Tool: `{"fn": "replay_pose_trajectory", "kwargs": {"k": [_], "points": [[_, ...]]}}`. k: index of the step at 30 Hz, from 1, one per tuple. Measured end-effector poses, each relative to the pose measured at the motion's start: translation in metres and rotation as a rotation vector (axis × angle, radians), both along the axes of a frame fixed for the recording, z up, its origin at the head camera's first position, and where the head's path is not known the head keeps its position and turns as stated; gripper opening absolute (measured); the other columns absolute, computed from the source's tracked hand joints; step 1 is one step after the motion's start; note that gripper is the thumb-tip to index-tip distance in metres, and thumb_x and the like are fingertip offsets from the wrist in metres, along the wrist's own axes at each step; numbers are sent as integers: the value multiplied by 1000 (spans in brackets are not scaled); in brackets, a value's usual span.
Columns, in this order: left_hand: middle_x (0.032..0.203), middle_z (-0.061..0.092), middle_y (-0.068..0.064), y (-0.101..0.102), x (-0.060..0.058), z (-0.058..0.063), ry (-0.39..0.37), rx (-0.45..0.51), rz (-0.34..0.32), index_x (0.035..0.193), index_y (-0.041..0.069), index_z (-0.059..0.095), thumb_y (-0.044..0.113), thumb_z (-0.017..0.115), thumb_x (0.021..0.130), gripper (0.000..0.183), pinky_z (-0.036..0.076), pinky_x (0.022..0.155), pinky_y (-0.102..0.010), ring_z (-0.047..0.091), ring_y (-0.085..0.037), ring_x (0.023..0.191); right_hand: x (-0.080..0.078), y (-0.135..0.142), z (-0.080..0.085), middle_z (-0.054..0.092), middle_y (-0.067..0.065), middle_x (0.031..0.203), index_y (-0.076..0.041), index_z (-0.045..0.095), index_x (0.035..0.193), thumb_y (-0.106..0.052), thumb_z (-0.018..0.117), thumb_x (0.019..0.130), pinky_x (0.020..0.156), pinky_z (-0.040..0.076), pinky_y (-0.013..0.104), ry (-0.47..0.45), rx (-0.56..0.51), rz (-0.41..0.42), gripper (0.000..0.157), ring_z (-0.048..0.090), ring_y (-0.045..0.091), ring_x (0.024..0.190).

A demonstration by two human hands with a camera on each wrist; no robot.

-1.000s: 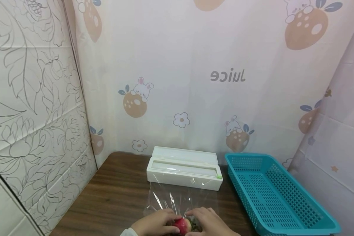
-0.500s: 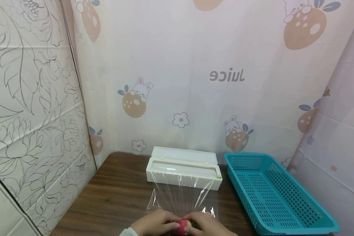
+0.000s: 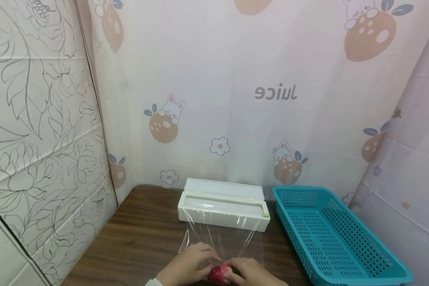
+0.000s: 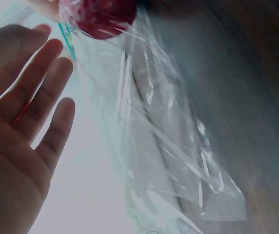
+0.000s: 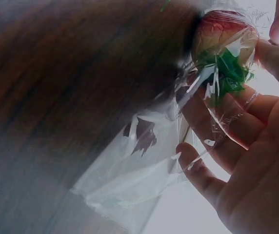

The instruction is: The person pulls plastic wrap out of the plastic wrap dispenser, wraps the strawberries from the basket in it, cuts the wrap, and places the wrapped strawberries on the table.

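Note:
A red, strawberry-like fruit point(image 3: 219, 274) with a pale end and green leaves point(image 5: 227, 73) lies wrapped in clear plastic film at the bottom of the head view. My right hand point(image 3: 253, 272) holds it, thumb at its pale side and fingers under the leaves. Beside it on the left, my left hand point(image 3: 191, 264) has its fingers extended; in the left wrist view they are apart from the fruit. The cling film point(image 3: 219, 240) stretches from the fruit back to a white dispenser box point(image 3: 221, 218), whose lid stands up.
A teal perforated basket point(image 3: 321, 234) stands to the right of the dispenser on the dark wooden table point(image 3: 128, 234). Patterned sheets point(image 3: 232, 79) hang behind and at both sides. Loose film spreads over the wood in both wrist views.
The film has been drawn tighter between the fruit and the box. My left hand has risen a little, its fingers loosened from the fruit; my right hand has closed in on the fruit.

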State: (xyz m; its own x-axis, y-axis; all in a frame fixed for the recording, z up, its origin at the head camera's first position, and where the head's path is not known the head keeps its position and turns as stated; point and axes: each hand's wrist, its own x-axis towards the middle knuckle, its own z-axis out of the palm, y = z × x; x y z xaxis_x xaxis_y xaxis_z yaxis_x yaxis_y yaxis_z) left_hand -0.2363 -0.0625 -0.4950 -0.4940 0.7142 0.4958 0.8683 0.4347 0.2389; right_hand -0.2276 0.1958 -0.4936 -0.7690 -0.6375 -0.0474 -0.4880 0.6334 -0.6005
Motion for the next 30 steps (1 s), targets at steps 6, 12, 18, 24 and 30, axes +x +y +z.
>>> {"fn": "replay_pose_trajectory", "kwargs": {"k": [6,12,18,24,30], "points": [[101,65,17,4,7,5,-81,-29,-65,107,21,75,17,73,91,16,45,81,-9,57,5,94,-1,-2,0,68,-14,104,-14,69,116,-41,55,103,78,55,31,0,12,-4,34,62,2,93],[105,64,12,7,6,-3,-137,-17,-70,116,16,72,15,78,88,28,43,78,-5,56,6,94,-3,-2,-2,66,-15,103,-13,70,116,-42,55,103,82,56,35,-36,15,-32,34,61,2,94],[110,62,12,12,4,-7,-154,-33,-44,122,17,69,19,84,81,44,45,80,-8,56,4,98,-4,-1,-5,66,-13,104,-13,70,116,-39,54,103,84,55,38,-41,0,-43,33,61,5,97],[111,61,13,17,1,-11,-188,-43,-7,120,17,69,19,86,78,46,46,77,-10,55,5,96,-2,-2,-6,64,-16,100,-13,68,116,-42,53,103,78,55,34,-21,-13,-47,35,59,0,89],[106,61,13,20,-3,-11,-201,-49,3,119,15,70,23,84,81,42,45,73,-9,52,7,90,2,3,2,69,-11,102,-14,68,119,-43,55,102,76,56,34,37,9,-57,36,63,3,92]]}}
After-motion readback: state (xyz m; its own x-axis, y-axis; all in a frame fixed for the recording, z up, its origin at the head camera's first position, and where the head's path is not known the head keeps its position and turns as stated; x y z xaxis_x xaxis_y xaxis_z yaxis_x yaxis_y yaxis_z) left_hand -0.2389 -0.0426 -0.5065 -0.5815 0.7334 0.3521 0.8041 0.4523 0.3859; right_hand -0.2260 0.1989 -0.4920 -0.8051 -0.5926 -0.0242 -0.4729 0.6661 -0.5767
